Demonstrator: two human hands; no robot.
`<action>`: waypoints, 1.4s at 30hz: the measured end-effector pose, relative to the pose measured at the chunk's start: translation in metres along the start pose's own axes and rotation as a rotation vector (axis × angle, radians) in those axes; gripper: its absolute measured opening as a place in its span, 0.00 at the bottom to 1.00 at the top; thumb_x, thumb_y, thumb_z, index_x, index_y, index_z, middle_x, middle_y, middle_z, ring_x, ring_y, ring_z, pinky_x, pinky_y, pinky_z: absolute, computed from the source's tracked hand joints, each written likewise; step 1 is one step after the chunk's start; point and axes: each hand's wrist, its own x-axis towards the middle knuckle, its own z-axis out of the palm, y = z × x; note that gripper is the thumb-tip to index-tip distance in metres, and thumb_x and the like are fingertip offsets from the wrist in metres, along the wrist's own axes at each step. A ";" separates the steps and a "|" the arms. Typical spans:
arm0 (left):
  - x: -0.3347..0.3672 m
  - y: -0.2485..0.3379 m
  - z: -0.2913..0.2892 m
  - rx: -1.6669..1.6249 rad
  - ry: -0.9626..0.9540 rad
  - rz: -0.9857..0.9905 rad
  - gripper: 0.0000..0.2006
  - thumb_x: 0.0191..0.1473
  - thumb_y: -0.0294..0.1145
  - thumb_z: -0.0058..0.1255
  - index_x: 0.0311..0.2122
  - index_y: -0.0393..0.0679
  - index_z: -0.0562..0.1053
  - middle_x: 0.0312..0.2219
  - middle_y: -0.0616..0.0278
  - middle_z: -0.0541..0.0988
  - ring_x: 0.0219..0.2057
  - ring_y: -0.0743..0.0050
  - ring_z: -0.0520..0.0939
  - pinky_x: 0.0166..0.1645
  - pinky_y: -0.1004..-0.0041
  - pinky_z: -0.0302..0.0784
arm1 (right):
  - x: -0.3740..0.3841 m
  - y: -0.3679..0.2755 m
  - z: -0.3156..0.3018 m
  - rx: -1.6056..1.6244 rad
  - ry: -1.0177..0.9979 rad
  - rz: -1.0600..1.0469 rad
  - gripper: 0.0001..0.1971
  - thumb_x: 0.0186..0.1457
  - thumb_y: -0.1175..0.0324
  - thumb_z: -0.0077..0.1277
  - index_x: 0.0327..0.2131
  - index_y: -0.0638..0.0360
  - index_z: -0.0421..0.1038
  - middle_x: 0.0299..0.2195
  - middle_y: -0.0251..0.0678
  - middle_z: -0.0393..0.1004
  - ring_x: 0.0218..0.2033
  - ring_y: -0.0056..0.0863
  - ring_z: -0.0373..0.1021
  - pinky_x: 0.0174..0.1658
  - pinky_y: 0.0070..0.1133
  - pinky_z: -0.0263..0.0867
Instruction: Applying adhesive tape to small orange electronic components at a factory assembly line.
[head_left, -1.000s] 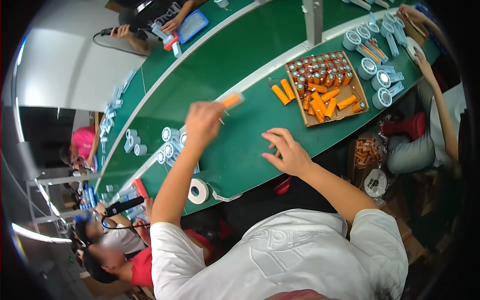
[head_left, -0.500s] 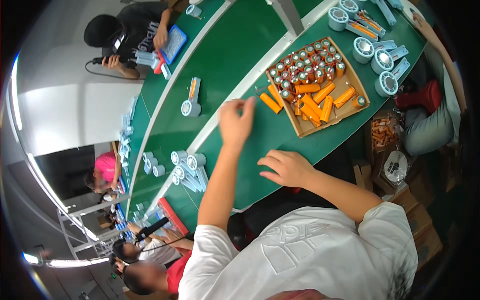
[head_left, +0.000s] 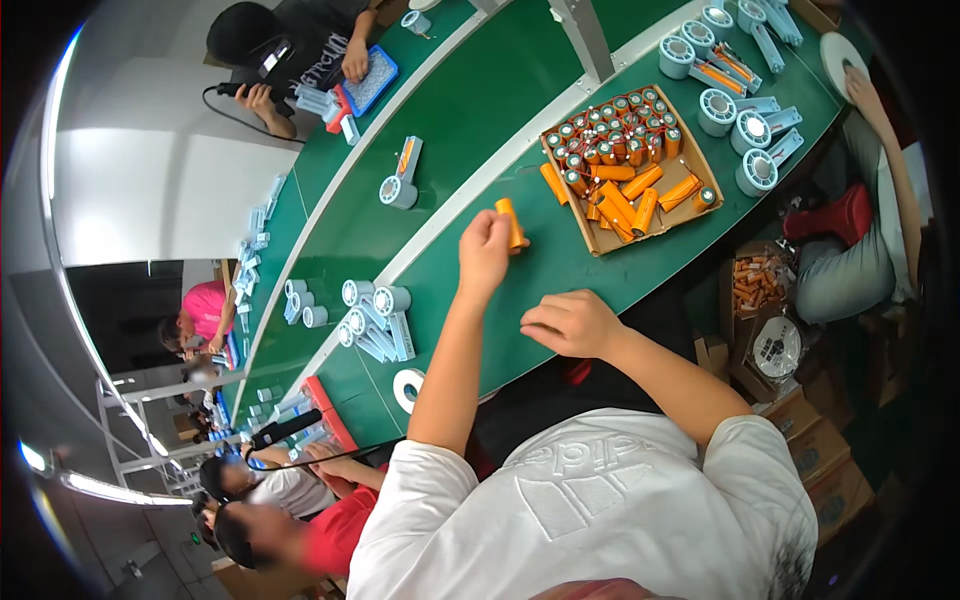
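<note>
My left hand point(head_left: 483, 255) is closed around an orange cylindrical battery point(head_left: 510, 222), held over the green table. The battery's upper part sticks out beyond the fingers. To the right of it stands an open cardboard tray point(head_left: 661, 229) with many orange batteries, some upright with thin red wires, others lying loose. One more orange battery point(head_left: 553, 184) lies against the tray's left side. Close to the table's near edge, my right hand point(head_left: 575, 322) has its fingers bent and pressed together; nothing shows in them.
Light blue fan-like housings point(head_left: 754, 172) stand beyond the tray at right, and others point(head_left: 391, 300) are grouped at left. One housing point(head_left: 398, 192) lies past the metal rail. A white ring point(head_left: 408, 390) sits by my left forearm. Co-workers sit around the table.
My left hand, empty before, now grips the battery that lay left of the tray. The right hand's spread fingers have drawn together. The whole view has shifted slightly.
</note>
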 end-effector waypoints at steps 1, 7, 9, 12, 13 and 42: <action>-0.009 -0.007 -0.009 -0.262 -0.004 -0.050 0.14 0.65 0.43 0.47 0.40 0.41 0.72 0.26 0.60 0.78 0.21 0.69 0.77 0.27 0.72 0.72 | -0.003 0.001 -0.001 0.031 -0.007 0.032 0.04 0.56 0.71 0.61 0.35 0.53 0.76 0.27 0.26 0.73 0.21 0.25 0.69 0.27 0.20 0.66; -0.047 -0.082 -0.060 -1.065 -0.292 -0.071 0.11 0.69 0.40 0.39 0.46 0.45 0.66 0.28 0.59 0.74 0.21 0.71 0.72 0.29 0.75 0.70 | 0.009 -0.027 0.011 0.358 0.022 0.405 0.05 0.58 0.73 0.60 0.39 0.57 0.79 0.30 0.29 0.75 0.26 0.19 0.68 0.31 0.17 0.66; -0.076 -0.084 -0.063 -0.885 -0.290 -0.041 0.09 0.69 0.37 0.39 0.47 0.45 0.66 0.27 0.61 0.71 0.22 0.71 0.70 0.31 0.76 0.70 | 0.014 -0.042 0.023 0.435 0.023 0.523 0.05 0.59 0.74 0.59 0.39 0.58 0.80 0.31 0.29 0.75 0.28 0.18 0.69 0.32 0.16 0.66; -0.137 -0.066 -0.048 -0.426 -0.105 0.042 0.07 0.68 0.32 0.44 0.47 0.43 0.66 0.28 0.62 0.69 0.25 0.71 0.69 0.35 0.76 0.69 | 0.033 -0.053 0.044 0.715 0.073 0.717 0.08 0.63 0.72 0.56 0.44 0.61 0.79 0.31 0.32 0.75 0.31 0.17 0.69 0.35 0.16 0.66; -0.154 -0.067 -0.044 -0.195 -0.036 0.128 0.08 0.67 0.30 0.47 0.48 0.42 0.67 0.29 0.62 0.70 0.27 0.71 0.70 0.37 0.76 0.69 | 0.035 -0.059 0.048 0.806 0.088 0.780 0.09 0.65 0.71 0.55 0.46 0.61 0.79 0.31 0.33 0.75 0.33 0.17 0.69 0.36 0.16 0.67; -0.248 -0.065 -0.081 -0.142 0.134 0.211 0.17 0.62 0.26 0.55 0.56 0.41 0.73 0.56 0.52 0.68 0.52 0.62 0.74 0.55 0.69 0.74 | -0.018 -0.098 0.041 0.578 -0.404 0.548 0.24 0.51 0.84 0.63 0.52 0.56 0.73 0.35 0.32 0.76 0.21 0.11 0.59 0.25 0.11 0.56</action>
